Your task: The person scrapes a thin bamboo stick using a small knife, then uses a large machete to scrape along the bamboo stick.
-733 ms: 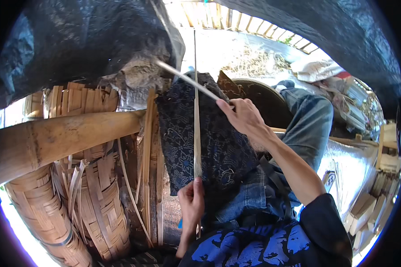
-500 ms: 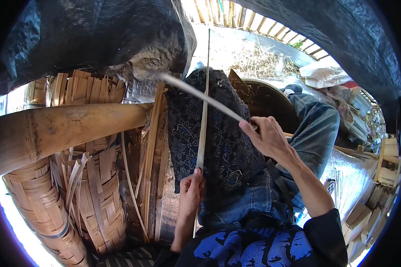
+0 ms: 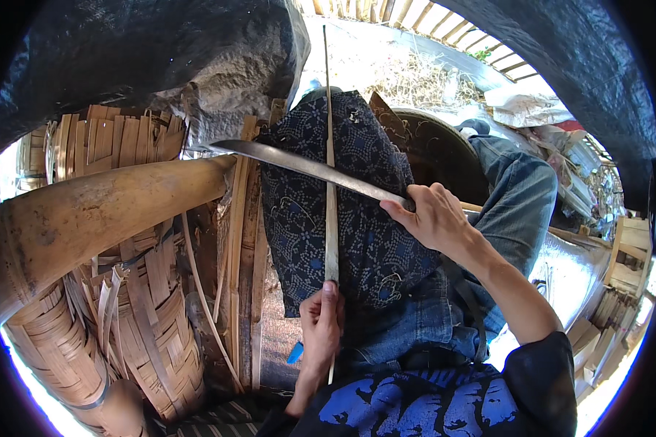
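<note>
My left hand (image 3: pixel 320 325) grips a long thin bamboo strip (image 3: pixel 331 240) near its lower end, with the thumb lying along it. The strip runs away from me over a dark blue patterned cloth (image 3: pixel 291 229) spread across my leg. My right hand (image 3: pixel 437 218) is closed at the near end of a long machete (image 3: pixel 299 164), whose handle is mostly hidden by the fingers. The blade points left and crosses over the strip above the cloth; whether they touch I cannot tell.
A thick bamboo pole (image 3: pixel 109 204) juts in from the left, above woven bamboo baskets (image 3: pixel 142 313). Upright bamboo slats (image 3: pixel 244 291) stand beside the cloth. Dark plastic sheeting (image 3: pixel 160 51) hangs overhead. A round dark basin (image 3: pixel 444 149) sits beyond my jeans-clad leg (image 3: pixel 521 204).
The machete blade, blurred before, is now sharp and sits slightly lower and flatter. A small blue object has come into view beside my left wrist.
</note>
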Demonstrator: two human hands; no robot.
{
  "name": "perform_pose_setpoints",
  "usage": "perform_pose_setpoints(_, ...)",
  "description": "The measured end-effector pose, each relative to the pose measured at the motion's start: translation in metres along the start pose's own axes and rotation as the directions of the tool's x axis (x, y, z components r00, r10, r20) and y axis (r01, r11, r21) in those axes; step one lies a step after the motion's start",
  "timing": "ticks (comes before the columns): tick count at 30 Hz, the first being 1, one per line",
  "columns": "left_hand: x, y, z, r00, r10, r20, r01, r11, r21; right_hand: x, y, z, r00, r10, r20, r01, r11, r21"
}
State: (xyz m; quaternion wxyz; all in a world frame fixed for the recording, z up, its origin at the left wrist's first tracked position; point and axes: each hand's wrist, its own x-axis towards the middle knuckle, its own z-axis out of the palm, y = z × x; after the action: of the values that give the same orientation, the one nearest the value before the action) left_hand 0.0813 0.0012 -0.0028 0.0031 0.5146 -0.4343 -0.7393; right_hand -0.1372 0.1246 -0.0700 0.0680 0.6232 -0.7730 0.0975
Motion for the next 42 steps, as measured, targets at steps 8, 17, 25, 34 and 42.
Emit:
perform_pose_setpoints(8,-0.019,-0.002,0.000,0.998,-0.065,-0.017,0.066,0.998,0.023,0.032,0.013,0.038,0.991,0.061,-0.119,-0.060,0.998,0.011)
perform_pose_setpoints(17,-0.021,0.001,-0.003,0.997,-0.001,0.076,-0.004,0.998,0.065,0.061,0.025,-0.003,0.715,0.628,0.308,-0.674,0.503,0.540)
perform_pose_setpoints(25,0.017,0.013,0.008,0.988,0.135,0.073,-0.151,0.942,0.299,0.006,-0.015,-0.056,0.774,0.535,0.338,-0.631,0.614,0.474)
perform_pose_setpoints(34,0.015,0.012,0.008,0.995,0.025,0.092,-0.034,0.994,0.100,-0.008,-0.035,-0.051,0.751,0.467,0.467,-0.650,0.648,0.398)
perform_pose_setpoints(42,0.007,0.007,0.015,0.998,0.058,0.030,-0.062,0.983,0.171,-0.009,-0.039,-0.040,0.817,0.482,0.317,-0.575,0.724,0.381)
